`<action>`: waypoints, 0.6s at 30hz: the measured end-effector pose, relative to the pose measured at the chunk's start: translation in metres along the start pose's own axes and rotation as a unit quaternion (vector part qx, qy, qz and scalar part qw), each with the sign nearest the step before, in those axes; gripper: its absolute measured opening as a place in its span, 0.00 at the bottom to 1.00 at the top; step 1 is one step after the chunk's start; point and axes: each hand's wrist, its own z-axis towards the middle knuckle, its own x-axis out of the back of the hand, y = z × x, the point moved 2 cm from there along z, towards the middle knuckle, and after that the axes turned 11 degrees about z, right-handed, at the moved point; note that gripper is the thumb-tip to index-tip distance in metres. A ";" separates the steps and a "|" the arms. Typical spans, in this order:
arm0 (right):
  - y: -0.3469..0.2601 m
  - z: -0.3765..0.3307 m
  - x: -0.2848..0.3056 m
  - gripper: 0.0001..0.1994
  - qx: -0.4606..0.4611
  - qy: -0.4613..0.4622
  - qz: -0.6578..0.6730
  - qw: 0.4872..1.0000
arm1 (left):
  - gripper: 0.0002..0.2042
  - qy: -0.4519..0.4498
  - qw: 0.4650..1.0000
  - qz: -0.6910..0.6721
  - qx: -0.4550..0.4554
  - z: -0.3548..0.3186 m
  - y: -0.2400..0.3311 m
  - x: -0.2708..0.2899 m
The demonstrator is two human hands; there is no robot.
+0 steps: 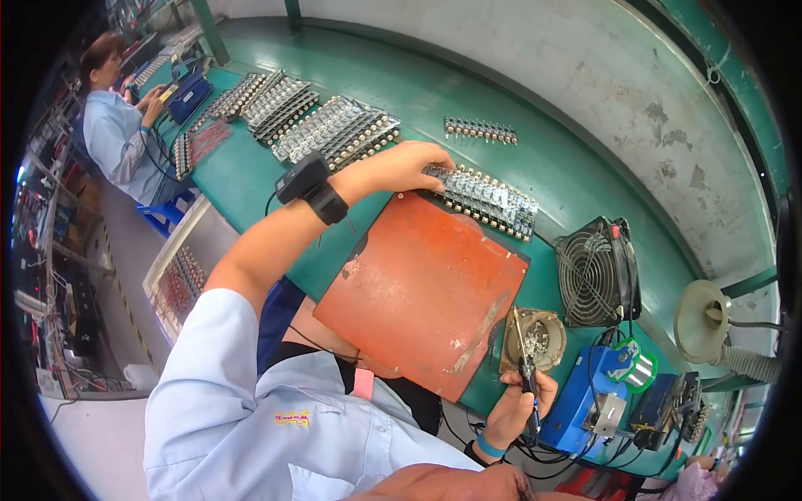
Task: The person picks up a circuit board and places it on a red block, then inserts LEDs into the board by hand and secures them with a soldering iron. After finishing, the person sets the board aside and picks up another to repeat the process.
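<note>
My left hand point(418, 167) reaches across to the far edge of the orange-red board point(426, 284). Its fingers are closed on the left end of a circuit board strip point(493, 199) lined with small round metal parts. In my right hand point(514, 409), low on the right, is a soldering iron point(527, 380), held by its dark handle. The iron's thin metal shaft points away from me, over the left side of a worn dish point(553, 342) with pale residue in it. My right fingers wrap round the handle.
Stacked circuit boards point(338, 132) lie at the back left, and one separate strip point(480, 130) lies near the wall. A black fan point(595, 275), a blue machine point(576, 392) with a green solder spool point(639, 371) and a funnel-shaped hood point(702, 321) stand right. A co-worker point(121, 134) sits far left.
</note>
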 end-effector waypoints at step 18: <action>0.001 -0.006 0.006 0.20 0.029 -0.007 0.006 1.000 | 0.18 -0.010 0.791 -0.581 0.193 -0.119 0.061 0.025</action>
